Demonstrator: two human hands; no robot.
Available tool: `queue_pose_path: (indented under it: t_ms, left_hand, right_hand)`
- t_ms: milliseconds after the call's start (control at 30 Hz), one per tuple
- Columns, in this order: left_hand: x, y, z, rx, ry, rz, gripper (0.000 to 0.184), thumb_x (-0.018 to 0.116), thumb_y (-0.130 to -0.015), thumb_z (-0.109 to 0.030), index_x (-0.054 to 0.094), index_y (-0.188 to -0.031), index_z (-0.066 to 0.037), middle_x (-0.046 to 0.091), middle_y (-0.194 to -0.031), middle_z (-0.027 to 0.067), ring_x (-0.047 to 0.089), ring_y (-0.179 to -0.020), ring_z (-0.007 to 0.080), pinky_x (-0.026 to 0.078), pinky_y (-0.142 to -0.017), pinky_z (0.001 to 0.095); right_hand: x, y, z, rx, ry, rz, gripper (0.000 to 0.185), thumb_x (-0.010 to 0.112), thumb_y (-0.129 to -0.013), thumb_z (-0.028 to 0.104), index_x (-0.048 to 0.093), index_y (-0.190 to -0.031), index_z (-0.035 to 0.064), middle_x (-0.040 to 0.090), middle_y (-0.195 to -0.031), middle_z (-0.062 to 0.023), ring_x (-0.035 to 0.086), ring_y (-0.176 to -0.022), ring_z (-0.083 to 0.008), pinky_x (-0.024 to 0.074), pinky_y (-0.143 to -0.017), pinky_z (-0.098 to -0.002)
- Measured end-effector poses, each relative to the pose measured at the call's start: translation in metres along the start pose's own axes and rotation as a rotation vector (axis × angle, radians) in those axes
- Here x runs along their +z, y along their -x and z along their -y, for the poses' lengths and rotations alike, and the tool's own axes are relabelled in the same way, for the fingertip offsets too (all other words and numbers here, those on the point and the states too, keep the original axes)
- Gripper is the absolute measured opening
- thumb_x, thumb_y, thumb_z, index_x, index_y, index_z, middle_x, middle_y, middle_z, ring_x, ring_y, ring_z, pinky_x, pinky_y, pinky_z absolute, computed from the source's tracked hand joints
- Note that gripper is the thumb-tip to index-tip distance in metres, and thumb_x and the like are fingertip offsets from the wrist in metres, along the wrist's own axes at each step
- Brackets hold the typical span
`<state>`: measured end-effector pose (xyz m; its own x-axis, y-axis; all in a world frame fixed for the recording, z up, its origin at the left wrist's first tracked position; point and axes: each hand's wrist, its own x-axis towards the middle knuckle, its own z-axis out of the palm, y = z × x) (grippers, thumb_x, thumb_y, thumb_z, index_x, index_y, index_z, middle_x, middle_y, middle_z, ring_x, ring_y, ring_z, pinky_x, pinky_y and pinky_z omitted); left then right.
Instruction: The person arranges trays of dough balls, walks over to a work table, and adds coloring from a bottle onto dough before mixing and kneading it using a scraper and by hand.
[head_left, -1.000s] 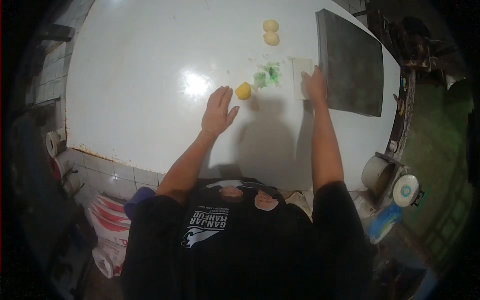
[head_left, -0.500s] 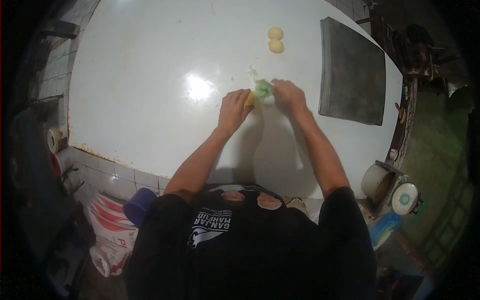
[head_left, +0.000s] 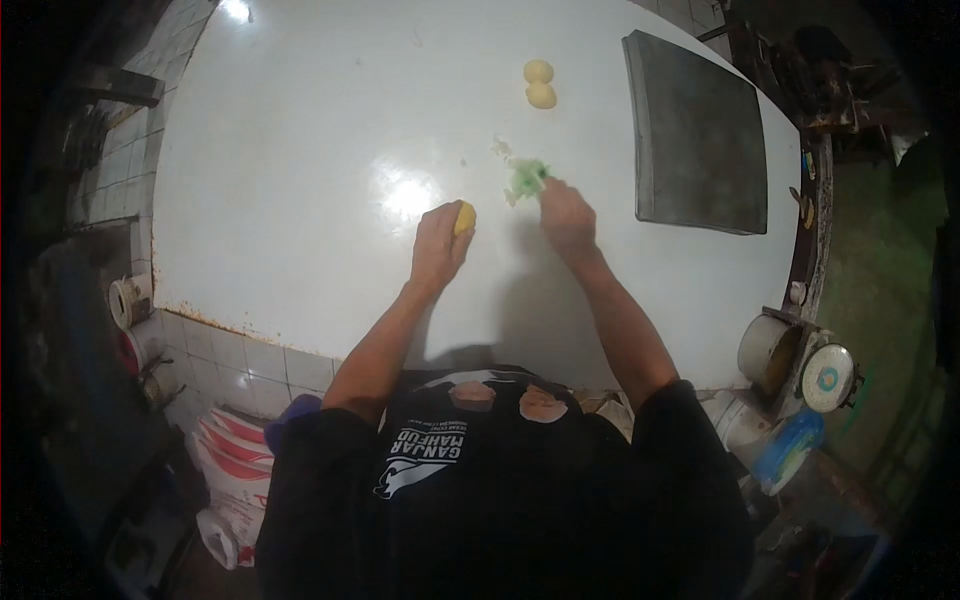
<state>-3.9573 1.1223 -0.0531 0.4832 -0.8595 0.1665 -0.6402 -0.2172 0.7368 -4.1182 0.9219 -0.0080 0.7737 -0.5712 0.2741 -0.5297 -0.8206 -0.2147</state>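
Observation:
My left hand (head_left: 437,246) is closed around a small yellow piece with a rounded edge (head_left: 464,218); its far part is hidden by my fingers. My right hand (head_left: 568,215) makes a fist just right of a patch of green, paste-like stuff (head_left: 526,180) smeared on the white tabletop (head_left: 300,130). A short pale bit shows at the right fingers, too small to name. Farther off, two round pale-yellow dough balls (head_left: 539,84) sit touching each other.
A dark grey rectangular slab (head_left: 700,140) lies on the right of the table. At the lower right stand a metal pot (head_left: 768,352) and a round lid (head_left: 828,378). White-and-red sacks (head_left: 235,470) are at the lower left, beside a purple container (head_left: 290,420).
My left hand has drawn away to the left and nearer my body with the yellow piece. My right hand has come slightly closer to me, and the green patch is more exposed.

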Motion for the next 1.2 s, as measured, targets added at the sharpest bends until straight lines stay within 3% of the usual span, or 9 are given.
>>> queue_pose_path:
  t_ms: [167,233,267,367,500,767,933,1033,1200]
  left_hand:
    - [0.002,0.011,0.003,0.050,-0.006,-0.013,0.054,0.073,-0.092,-0.011,0.055,-0.142,-0.002,0.061,-0.135,0.0208,0.056,-0.123,0.0411,0.046,-0.106,0.0503]
    - [-0.002,0.007,0.005,0.042,-0.025,-0.025,0.053,0.072,-0.093,-0.011,0.055,-0.143,-0.002,0.062,-0.136,0.0207,0.056,-0.124,0.0402,0.046,-0.107,0.0498]
    - [-0.002,0.008,0.005,0.031,0.009,-0.038,0.053,0.072,-0.094,-0.012,0.055,-0.143,-0.002,0.062,-0.136,0.0211,0.056,-0.124,0.0403,0.046,-0.107,0.0498]
    - [0.007,0.006,-0.001,0.021,0.081,-0.070,0.055,0.074,-0.092,-0.010,0.054,-0.143,-0.001,0.062,-0.133,0.0217,0.056,-0.122,0.0414,0.047,-0.105,0.0499]
    - [0.009,-0.005,-0.010,-0.050,0.155,-0.135,0.056,0.076,-0.090,-0.007,0.055,-0.141,0.000,0.064,-0.129,0.0223,0.057,-0.118,0.0428,0.048,-0.102,0.0499]
    - [0.012,-0.011,0.004,0.023,0.089,-0.053,0.055,0.077,-0.088,-0.005,0.056,-0.139,-0.001,0.063,-0.132,0.0208,0.058,-0.118,0.0421,0.047,-0.103,0.0507]
    - [0.005,-0.013,0.004,0.027,0.079,-0.041,0.056,0.077,-0.087,-0.005,0.056,-0.139,-0.002,0.063,-0.132,0.0196,0.057,-0.120,0.0419,0.046,-0.104,0.0509]
    - [0.007,-0.013,0.012,0.035,0.086,-0.046,0.056,0.077,-0.088,-0.006,0.056,-0.140,-0.003,0.062,-0.133,0.0190,0.057,-0.122,0.0414,0.046,-0.107,0.0499]
    - [0.009,-0.009,0.009,0.015,0.073,-0.041,0.055,0.076,-0.092,-0.011,0.056,-0.142,-0.003,0.063,-0.137,0.0193,0.057,-0.126,0.0404,0.047,-0.109,0.0484]
  right_hand:
    - [0.013,0.019,0.000,-0.055,-0.028,0.104,0.007,0.059,-0.097,0.006,0.063,-0.103,0.0064,0.067,-0.088,-0.0112,0.068,-0.079,-0.0323,0.0586,-0.065,-0.0462]
    - [0.021,0.009,-0.013,-0.028,-0.079,-0.214,0.014,0.053,-0.102,0.012,0.063,-0.108,0.0043,0.070,-0.096,-0.0159,0.069,-0.087,-0.0390,0.0570,-0.072,-0.0532]
    - [0.009,0.004,-0.021,0.176,-0.179,0.042,0.022,0.048,-0.104,0.018,0.063,-0.110,0.0033,0.072,-0.103,-0.0199,0.069,-0.093,-0.0436,0.0554,-0.078,-0.0564]
    - [0.010,0.003,-0.021,0.264,-0.153,0.086,0.025,0.043,-0.104,0.018,0.063,-0.110,0.0032,0.070,-0.099,-0.0204,0.067,-0.092,-0.0456,0.0553,-0.079,-0.0560]
    - [0.007,0.010,0.002,0.023,-0.087,0.167,0.020,0.046,-0.101,0.011,0.062,-0.108,0.0028,0.067,-0.095,-0.0181,0.067,-0.087,-0.0426,0.0558,-0.078,-0.0557]
    - [0.001,-0.061,-0.003,0.139,-0.083,0.108,0.019,0.059,-0.097,0.013,0.068,-0.113,0.0098,0.069,-0.099,-0.0133,0.067,-0.091,-0.0333,0.0532,-0.083,-0.0509]
    - [0.008,-0.079,-0.010,-0.249,0.109,0.204,0.015,0.059,-0.092,0.013,0.071,-0.099,0.0115,0.069,-0.096,-0.0058,0.064,-0.095,-0.0263,0.0494,-0.078,-0.0403]
    - [-0.003,-0.041,-0.014,-0.371,0.101,0.230,0.024,0.065,-0.084,0.011,0.072,-0.107,0.0136,0.068,-0.101,-0.0059,0.063,-0.096,-0.0289,0.0470,-0.076,-0.0424]
    - [-0.028,0.000,0.000,-0.217,0.092,0.199,0.014,0.063,-0.087,0.012,0.069,-0.100,0.0128,0.065,-0.098,-0.0050,0.062,-0.095,-0.0253,0.0492,-0.078,-0.0403]
